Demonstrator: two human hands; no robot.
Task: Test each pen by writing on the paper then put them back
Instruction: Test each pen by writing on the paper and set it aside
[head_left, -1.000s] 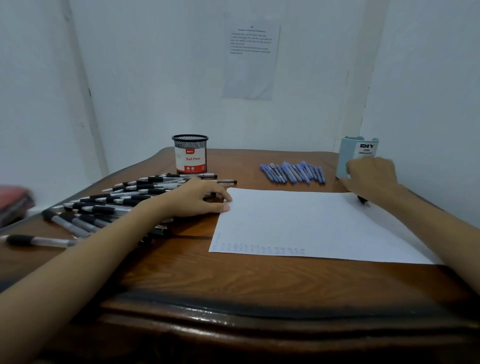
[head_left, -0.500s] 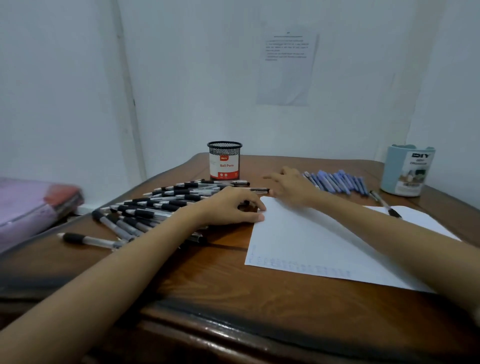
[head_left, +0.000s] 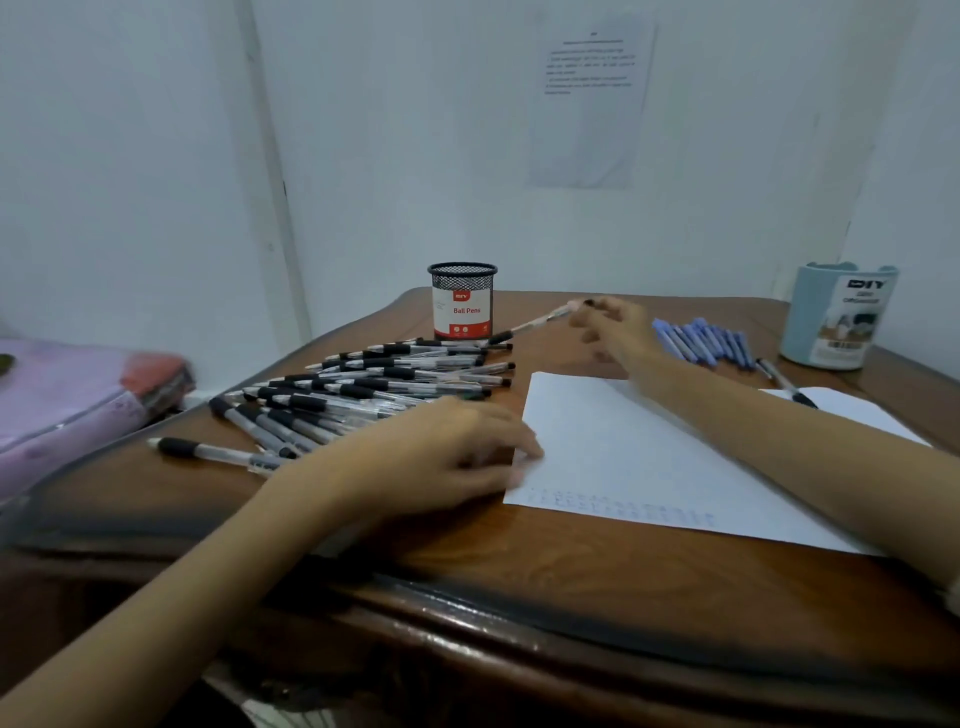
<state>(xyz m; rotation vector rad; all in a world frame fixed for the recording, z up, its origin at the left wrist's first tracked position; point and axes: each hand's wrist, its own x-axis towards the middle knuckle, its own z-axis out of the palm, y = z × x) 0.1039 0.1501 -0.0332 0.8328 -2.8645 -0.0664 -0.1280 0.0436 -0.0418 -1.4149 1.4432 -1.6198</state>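
Observation:
A white sheet of paper (head_left: 644, 457) lies on the wooden table (head_left: 519, 571), with faint rows of marks along its near edge. My left hand (head_left: 441, 452) rests flat on the paper's left edge. Left of it lie several black-grip pens (head_left: 363, 389) spread in a fan. My right hand (head_left: 613, 327), blurred, holds one black-grip pen (head_left: 530, 326) lifted above the table beside the mesh pen cup (head_left: 462, 301). Another black pen (head_left: 784, 383) lies at the paper's far right corner.
A row of blue pens (head_left: 706, 340) lies behind the paper. A light blue organiser cup (head_left: 836, 317) stands at the far right. Pink and red folded cloth (head_left: 72, 395) sits off the table's left side. White walls close the back and sides.
My right hand left a black pen at the right by the blue cup, crossed to the pen pile and lifted a black-grip pen. The view turned left. My left hand stayed on the paper's edge.

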